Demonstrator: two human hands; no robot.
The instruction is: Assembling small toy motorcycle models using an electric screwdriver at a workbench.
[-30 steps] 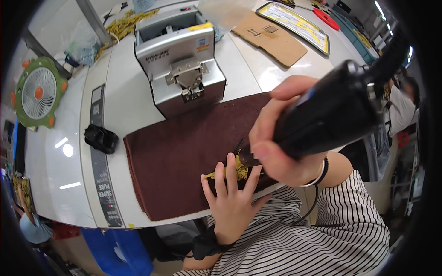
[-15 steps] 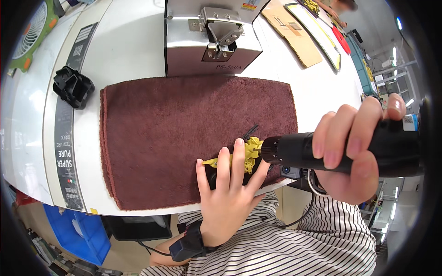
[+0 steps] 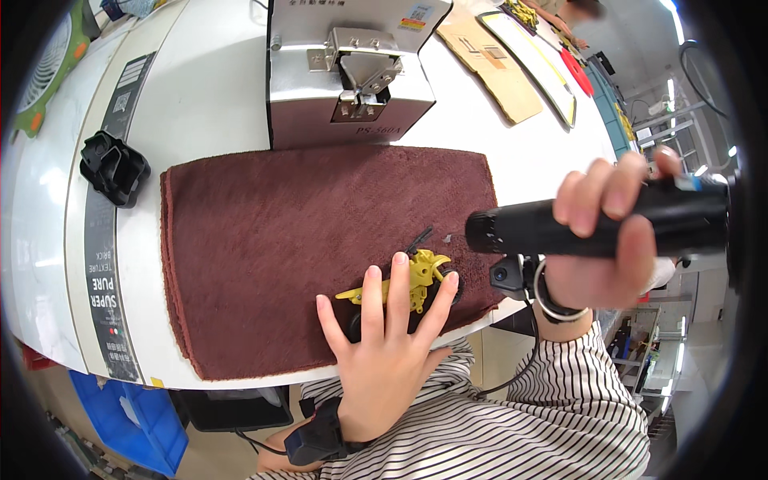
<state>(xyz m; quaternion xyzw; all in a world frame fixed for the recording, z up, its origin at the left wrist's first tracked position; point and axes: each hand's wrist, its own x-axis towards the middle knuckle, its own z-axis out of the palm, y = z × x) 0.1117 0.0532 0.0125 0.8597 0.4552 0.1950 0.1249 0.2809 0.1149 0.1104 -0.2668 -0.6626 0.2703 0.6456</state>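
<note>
A yellow and black toy motorcycle (image 3: 422, 276) lies on its side on the brown towel (image 3: 280, 240). My left hand (image 3: 382, 360) rests over it with fingers spread, pressing it against the cloth and hiding part of it. Wrapped in the fingers of my right hand (image 3: 592, 276) is a black electric screwdriver (image 3: 520, 230), held nearly level and slightly blurred. Its nose points left and stands apart from the motorcycle, just right of it and above the towel's right side. The bit is hard to make out.
Beyond the towel stands a silver box-shaped screw feeder (image 3: 320, 120). A black moulded part (image 3: 116, 172) sits at the left, with a green fan (image 3: 48, 76) farther off. Cardboard (image 3: 492, 76) lies at the back right, near another person's arm (image 3: 554, 20). A blue bin (image 3: 140, 420) is below the table edge.
The screwdriver's nose has come away from the motorcycle, up and to the right, uncovering its front end. My left hand stays spread on the motorcycle. The whole view has shifted slightly.
</note>
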